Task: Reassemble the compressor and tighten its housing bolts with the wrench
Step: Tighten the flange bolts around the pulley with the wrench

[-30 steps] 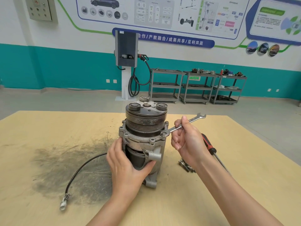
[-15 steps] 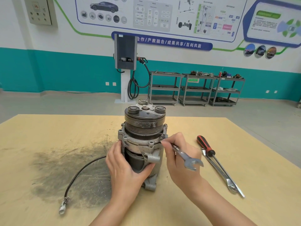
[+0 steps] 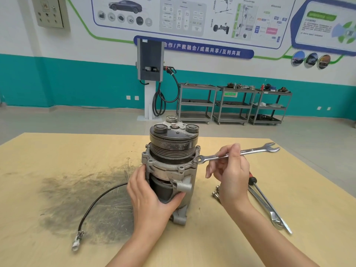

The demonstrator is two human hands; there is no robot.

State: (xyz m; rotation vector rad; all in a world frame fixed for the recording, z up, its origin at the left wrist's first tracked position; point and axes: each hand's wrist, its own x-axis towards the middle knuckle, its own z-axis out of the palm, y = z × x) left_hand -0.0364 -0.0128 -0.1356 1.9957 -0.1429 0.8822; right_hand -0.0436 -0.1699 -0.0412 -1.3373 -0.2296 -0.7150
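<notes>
With the left hand gripping the upright grey metal compressor, the right hand pinching the silver open-ended wrench should seat it squarely on the compressor's right flange bolt.

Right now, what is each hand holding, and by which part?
The right hand pinches the silver open-ended wrench mid-shank. The left hand grips the grey metal compressor around its lower body.
</notes>
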